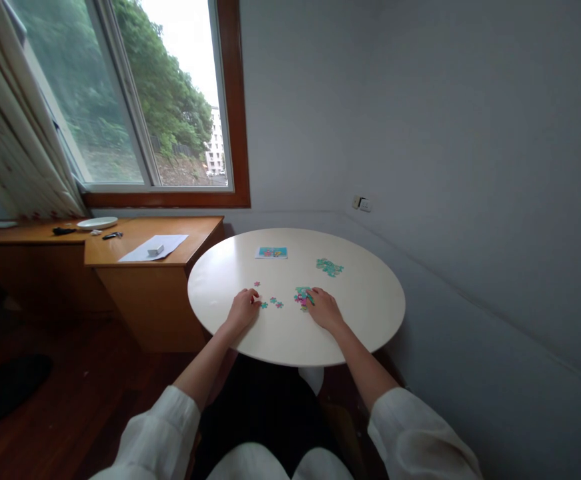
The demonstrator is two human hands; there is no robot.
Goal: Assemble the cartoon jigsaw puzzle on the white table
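My left hand rests on the round white table with its fingers curled together. A small reddish spot shows at its fingertips, but I cannot make out what it is. Several loose jigsaw puzzle pieces, pink and teal, lie just right of that hand, and one pink piece sits beyond it. Under the fingertips of my right hand is a small pile of teal, pink and green puzzle pieces. Those fingers reach over the pile and partly hide it.
Farther back lie a blue picture card and another heap of teal pieces. A wooden desk at left carries white paper with a small white box, plus a white plate. Walls stand behind and right.
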